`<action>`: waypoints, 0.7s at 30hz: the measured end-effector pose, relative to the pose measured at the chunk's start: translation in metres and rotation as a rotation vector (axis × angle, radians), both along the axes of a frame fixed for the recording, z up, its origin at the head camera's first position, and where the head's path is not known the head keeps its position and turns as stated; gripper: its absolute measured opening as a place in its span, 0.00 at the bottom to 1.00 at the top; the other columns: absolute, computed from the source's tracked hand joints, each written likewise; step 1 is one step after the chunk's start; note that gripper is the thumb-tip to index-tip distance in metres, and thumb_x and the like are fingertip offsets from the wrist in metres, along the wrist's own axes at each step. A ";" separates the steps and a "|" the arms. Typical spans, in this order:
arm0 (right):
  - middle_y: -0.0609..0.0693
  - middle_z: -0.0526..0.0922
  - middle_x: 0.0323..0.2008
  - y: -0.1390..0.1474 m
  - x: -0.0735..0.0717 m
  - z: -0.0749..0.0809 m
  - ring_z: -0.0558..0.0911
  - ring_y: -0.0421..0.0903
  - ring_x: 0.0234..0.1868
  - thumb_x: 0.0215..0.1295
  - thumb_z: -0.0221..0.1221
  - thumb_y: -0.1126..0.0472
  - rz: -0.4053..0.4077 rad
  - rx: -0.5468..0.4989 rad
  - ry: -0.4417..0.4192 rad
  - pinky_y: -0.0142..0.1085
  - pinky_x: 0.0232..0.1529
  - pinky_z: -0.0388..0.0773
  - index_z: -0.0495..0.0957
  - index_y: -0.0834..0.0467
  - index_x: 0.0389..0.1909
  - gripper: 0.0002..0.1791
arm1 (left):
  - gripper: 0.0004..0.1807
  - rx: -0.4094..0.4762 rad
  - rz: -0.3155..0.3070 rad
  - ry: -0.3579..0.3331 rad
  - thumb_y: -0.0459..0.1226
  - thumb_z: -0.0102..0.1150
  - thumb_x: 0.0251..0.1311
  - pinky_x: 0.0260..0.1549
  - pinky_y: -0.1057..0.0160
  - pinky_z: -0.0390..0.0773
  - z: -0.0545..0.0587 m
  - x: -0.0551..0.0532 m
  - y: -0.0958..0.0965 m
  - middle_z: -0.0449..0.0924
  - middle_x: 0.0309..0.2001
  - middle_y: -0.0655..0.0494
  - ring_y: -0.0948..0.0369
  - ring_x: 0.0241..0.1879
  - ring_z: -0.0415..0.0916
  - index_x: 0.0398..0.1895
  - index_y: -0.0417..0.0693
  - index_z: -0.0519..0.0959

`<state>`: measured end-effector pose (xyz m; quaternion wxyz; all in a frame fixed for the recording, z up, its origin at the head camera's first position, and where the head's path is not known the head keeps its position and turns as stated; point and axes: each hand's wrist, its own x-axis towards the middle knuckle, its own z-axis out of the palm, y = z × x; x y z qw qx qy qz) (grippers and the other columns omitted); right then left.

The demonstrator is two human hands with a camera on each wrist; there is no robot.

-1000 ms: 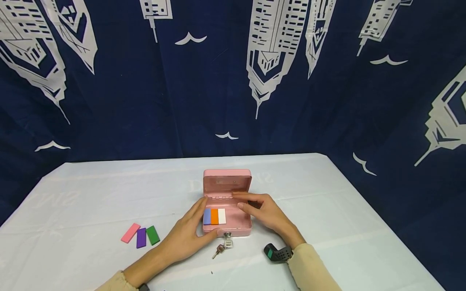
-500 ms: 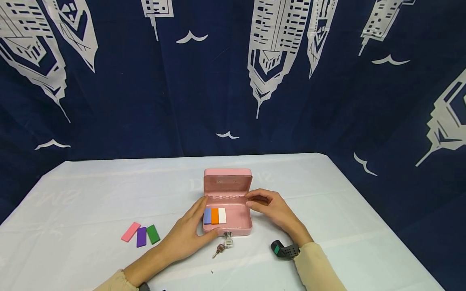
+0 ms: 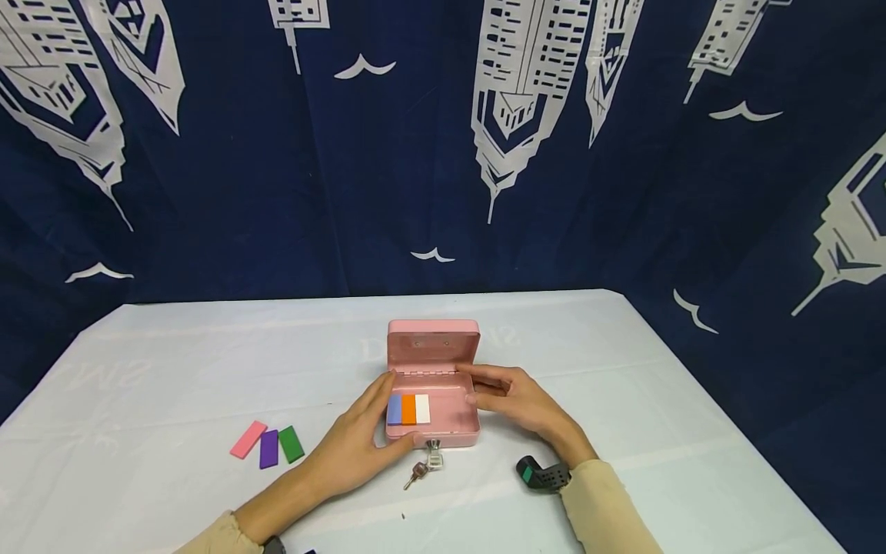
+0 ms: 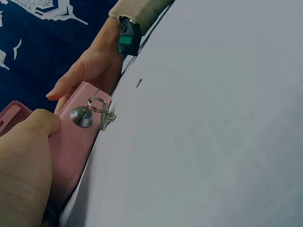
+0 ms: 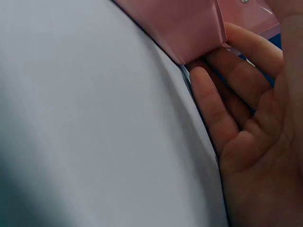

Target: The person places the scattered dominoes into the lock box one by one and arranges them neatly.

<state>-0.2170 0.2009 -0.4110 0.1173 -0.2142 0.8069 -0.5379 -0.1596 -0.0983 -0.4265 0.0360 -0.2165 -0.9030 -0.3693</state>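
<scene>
Head view: pink box (image 3: 458,442), lid raised, on the white table (image 3: 623,438), a hand at either end.
Left hand (image 3: 353,450) clasps the box's left end, fingers spread along the side, thumb on the front edge. Right hand (image 3: 521,402) is at the right rear corner, fingers loosely bent; whether they pinch the wall cannot be told. Blue piece (image 3: 394,410), orange piece (image 3: 408,410) and white piece (image 3: 422,410) lie side by side inside, front left. Pink piece (image 3: 248,439), purple piece (image 3: 269,449) and green piece (image 3: 291,444) lie on the table beyond the left forearm. Left wrist view shows keys (image 4: 107,117) on a ring at the front lock (image 4: 81,116).
</scene>
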 end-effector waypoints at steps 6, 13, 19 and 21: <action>0.45 0.84 0.61 -0.011 0.004 -0.002 0.82 0.46 0.61 0.72 0.63 0.48 -0.163 0.072 0.125 0.35 0.62 0.77 0.83 0.45 0.62 0.20 | 0.58 0.004 0.000 -0.010 0.69 0.60 0.61 0.72 0.44 0.65 0.000 0.000 0.000 0.49 0.83 0.55 0.51 0.78 0.57 0.84 0.50 0.47; 0.46 0.85 0.58 -0.014 0.004 -0.002 0.84 0.45 0.57 0.72 0.64 0.49 -0.188 0.082 0.165 0.31 0.58 0.79 0.85 0.46 0.59 0.17 | 0.58 0.007 0.007 -0.004 0.68 0.61 0.61 0.72 0.44 0.66 0.000 0.000 0.000 0.49 0.83 0.55 0.51 0.78 0.58 0.84 0.50 0.48; 0.45 0.86 0.57 -0.014 0.003 -0.003 0.84 0.43 0.54 0.72 0.64 0.49 -0.194 0.082 0.164 0.30 0.56 0.79 0.85 0.46 0.58 0.17 | 0.57 -0.001 -0.002 -0.016 0.68 0.60 0.62 0.72 0.43 0.65 0.001 -0.001 0.000 0.49 0.83 0.54 0.49 0.78 0.57 0.84 0.50 0.47; 0.45 0.86 0.57 -0.015 0.003 -0.005 0.84 0.43 0.54 0.72 0.64 0.49 -0.194 0.077 0.163 0.30 0.56 0.80 0.86 0.46 0.57 0.16 | 0.57 -0.004 -0.008 -0.028 0.68 0.59 0.62 0.72 0.43 0.65 0.002 0.000 -0.001 0.48 0.83 0.54 0.49 0.78 0.57 0.84 0.51 0.47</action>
